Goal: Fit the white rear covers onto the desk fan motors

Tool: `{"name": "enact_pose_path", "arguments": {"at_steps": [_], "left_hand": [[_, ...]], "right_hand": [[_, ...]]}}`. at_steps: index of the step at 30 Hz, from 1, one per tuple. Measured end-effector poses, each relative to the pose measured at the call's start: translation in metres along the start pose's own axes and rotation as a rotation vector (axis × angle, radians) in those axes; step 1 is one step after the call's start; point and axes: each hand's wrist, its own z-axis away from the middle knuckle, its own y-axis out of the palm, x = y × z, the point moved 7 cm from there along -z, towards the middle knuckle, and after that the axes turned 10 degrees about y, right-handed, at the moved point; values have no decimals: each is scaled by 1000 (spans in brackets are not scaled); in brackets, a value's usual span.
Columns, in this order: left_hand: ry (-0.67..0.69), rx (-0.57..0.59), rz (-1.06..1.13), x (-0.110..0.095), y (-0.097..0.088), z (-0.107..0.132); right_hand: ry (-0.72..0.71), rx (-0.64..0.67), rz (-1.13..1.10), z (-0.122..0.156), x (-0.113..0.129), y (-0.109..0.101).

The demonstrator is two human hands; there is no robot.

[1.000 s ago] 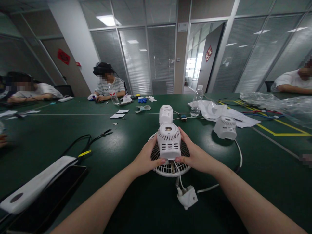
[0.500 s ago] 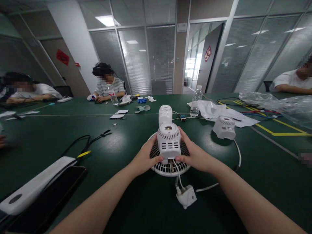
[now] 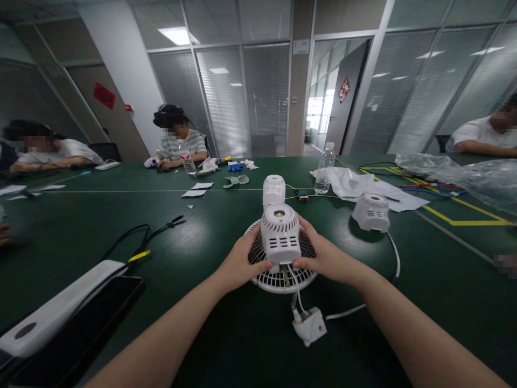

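Observation:
A white slotted fan motor housing [image 3: 280,231] stands over a round fan grille [image 3: 270,281] on the green table. On its left side lies my left hand [image 3: 244,257], thumb at the lower front edge. My right hand [image 3: 319,250] grips the opposite side, its thumb also near the lower front; the other fingers are partly hidden behind the housing. A white cable runs from below the housing to a small white plastic part [image 3: 309,326] in front. Right behind stands another white housing [image 3: 273,188].
A third white housing [image 3: 371,212] with a cable sits to the right, near a water bottle [image 3: 325,170] and plastic bags. At left lie a white power bank-like device [image 3: 60,307] and a dark phone-like slab [image 3: 89,328]. Co-workers sit around the table.
Almost nothing differs. The housing and both hands have shifted very slightly to the right, and the grille and small white part with them.

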Motion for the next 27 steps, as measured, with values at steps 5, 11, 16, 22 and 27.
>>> {"name": "enact_pose_path", "arguments": {"at_steps": [5,11,16,22,27], "left_hand": [[56,25,-54,-5,1,-2],[70,24,-45,-7,2,-3],[60,18,-19,-7,2,-3],[59,4,16,-9,0,-5],[63,21,-15,-5,0,-4]], "right_hand": [[30,16,-51,2,1,-1],[19,6,-34,1,3,-1],[-2,7,26,1,3,-1],[-48,-24,49,2,2,-1],[-43,-102,33,2,2,-2]]}}
